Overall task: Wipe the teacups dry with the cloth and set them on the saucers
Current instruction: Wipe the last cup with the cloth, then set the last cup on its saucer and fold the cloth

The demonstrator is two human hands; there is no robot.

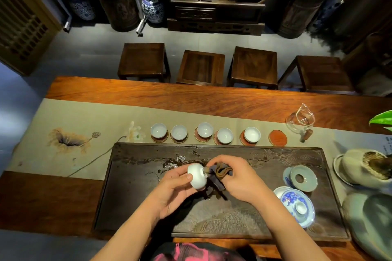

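Observation:
My left hand [176, 188] grips a white teacup [197, 176] turned on its side above the dark tea tray [131, 197]. My right hand [237, 178] holds a dark brown cloth [220, 174] bunched against the cup's mouth. Beyond the tray runs a row of round red saucers. Several white teacups [204, 129] sit on them, from the leftmost cup [158, 130] to the one at the right [252, 134]. The rightmost saucer [277, 138] carries no cup.
A glass pitcher [300, 121] stands at the far right of the row. On the tray's right lie a celadon lid [303, 178] and a blue-and-white lidded bowl [297, 205]. A pale pot [362, 169] and a green leaf [381, 118] are at the right edge. Several wooden stools [201, 68] stand behind the table.

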